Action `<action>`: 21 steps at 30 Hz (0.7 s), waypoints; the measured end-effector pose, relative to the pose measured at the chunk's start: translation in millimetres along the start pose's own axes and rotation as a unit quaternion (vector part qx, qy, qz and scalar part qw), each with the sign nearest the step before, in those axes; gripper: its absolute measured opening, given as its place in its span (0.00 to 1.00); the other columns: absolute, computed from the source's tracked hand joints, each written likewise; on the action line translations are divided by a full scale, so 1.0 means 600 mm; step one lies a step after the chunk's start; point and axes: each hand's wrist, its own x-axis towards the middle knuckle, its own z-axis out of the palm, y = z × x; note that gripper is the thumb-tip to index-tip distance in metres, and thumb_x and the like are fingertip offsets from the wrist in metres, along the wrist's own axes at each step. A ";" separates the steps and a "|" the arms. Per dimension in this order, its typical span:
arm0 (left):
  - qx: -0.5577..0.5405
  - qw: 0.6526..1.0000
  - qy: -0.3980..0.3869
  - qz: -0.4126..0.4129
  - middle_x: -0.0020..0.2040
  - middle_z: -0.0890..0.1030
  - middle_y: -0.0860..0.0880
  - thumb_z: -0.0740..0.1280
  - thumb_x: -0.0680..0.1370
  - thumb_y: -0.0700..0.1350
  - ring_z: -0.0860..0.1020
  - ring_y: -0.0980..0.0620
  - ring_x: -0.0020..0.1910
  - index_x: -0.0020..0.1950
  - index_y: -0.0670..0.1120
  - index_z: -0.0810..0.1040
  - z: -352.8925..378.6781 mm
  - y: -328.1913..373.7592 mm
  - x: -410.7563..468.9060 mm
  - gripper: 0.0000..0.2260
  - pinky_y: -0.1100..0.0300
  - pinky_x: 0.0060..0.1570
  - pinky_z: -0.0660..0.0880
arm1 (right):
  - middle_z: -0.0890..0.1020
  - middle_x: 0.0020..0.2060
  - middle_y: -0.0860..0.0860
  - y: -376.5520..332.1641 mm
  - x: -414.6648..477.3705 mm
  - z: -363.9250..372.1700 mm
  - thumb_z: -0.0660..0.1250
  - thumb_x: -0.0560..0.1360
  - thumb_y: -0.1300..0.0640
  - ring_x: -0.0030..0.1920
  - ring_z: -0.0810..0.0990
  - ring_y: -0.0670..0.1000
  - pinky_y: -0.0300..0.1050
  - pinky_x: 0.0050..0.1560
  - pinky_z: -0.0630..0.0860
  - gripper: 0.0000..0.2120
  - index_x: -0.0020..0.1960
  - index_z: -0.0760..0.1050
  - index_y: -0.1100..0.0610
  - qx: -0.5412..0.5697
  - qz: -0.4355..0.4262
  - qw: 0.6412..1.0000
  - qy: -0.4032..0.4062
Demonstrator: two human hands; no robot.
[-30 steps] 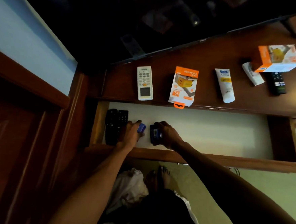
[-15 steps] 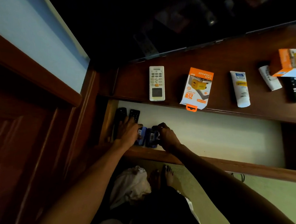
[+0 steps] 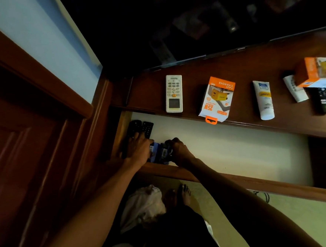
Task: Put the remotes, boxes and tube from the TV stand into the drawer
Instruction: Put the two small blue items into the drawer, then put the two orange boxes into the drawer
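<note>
Head view: my left hand [image 3: 139, 149] and right hand [image 3: 179, 151] press two blue boxes [image 3: 158, 152] together at the drawer's [image 3: 237, 147] near-left edge, beside two black remotes [image 3: 139, 128]; rightward the drawer floor lies open. Beyond, on the desk [image 3: 237, 68]: white remote [image 3: 173, 93], orange box [image 3: 217, 99], tube [image 3: 263, 100].

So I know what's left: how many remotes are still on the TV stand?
2: a white remote at the left, a black remote at the right, partly under an orange box. More may be hidden.
</note>
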 end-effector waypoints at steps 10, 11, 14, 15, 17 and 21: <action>-0.148 0.986 0.070 -0.044 0.69 0.71 0.43 0.67 0.78 0.50 0.69 0.41 0.67 0.70 0.51 0.73 -0.023 0.028 -0.003 0.20 0.45 0.63 0.71 | 0.69 0.71 0.58 0.005 -0.047 -0.062 0.72 0.73 0.53 0.64 0.75 0.59 0.55 0.63 0.74 0.32 0.73 0.64 0.57 -0.020 -0.010 0.998 -0.053; -0.204 0.971 0.118 -0.033 0.65 0.73 0.44 0.66 0.79 0.49 0.72 0.42 0.64 0.67 0.49 0.75 -0.035 0.041 -0.003 0.17 0.46 0.60 0.74 | 0.72 0.69 0.58 0.007 -0.058 -0.080 0.71 0.74 0.53 0.63 0.76 0.59 0.54 0.62 0.75 0.29 0.72 0.66 0.57 -0.022 -0.006 0.998 -0.055; -0.310 0.920 0.238 0.037 0.55 0.78 0.47 0.63 0.80 0.49 0.78 0.49 0.52 0.61 0.47 0.78 -0.096 0.100 -0.010 0.12 0.56 0.47 0.77 | 0.80 0.61 0.55 0.024 -0.097 -0.147 0.71 0.74 0.52 0.56 0.80 0.55 0.49 0.57 0.76 0.21 0.66 0.72 0.56 -0.026 0.000 0.997 -0.076; -0.328 0.906 0.262 0.056 0.53 0.79 0.48 0.62 0.81 0.50 0.78 0.51 0.51 0.61 0.47 0.78 -0.127 0.131 -0.013 0.12 0.59 0.45 0.76 | 0.81 0.59 0.55 0.034 -0.117 -0.178 0.71 0.74 0.52 0.54 0.81 0.54 0.47 0.55 0.76 0.20 0.64 0.73 0.56 -0.029 0.005 0.997 -0.074; -0.347 0.889 0.289 0.068 0.52 0.79 0.47 0.60 0.81 0.55 0.78 0.49 0.51 0.64 0.47 0.76 -0.162 0.174 -0.002 0.16 0.58 0.44 0.75 | 0.83 0.56 0.54 0.047 -0.137 -0.225 0.71 0.74 0.52 0.53 0.82 0.53 0.44 0.53 0.75 0.19 0.62 0.75 0.56 -0.033 0.015 0.997 -0.070; -0.362 0.920 0.151 -0.017 0.76 0.62 0.40 0.57 0.77 0.67 0.63 0.38 0.74 0.78 0.48 0.57 -0.218 0.284 0.042 0.36 0.41 0.68 0.66 | 0.85 0.50 0.56 0.084 -0.191 -0.340 0.73 0.72 0.55 0.50 0.83 0.52 0.44 0.52 0.77 0.15 0.57 0.79 0.59 -0.025 0.038 0.999 0.021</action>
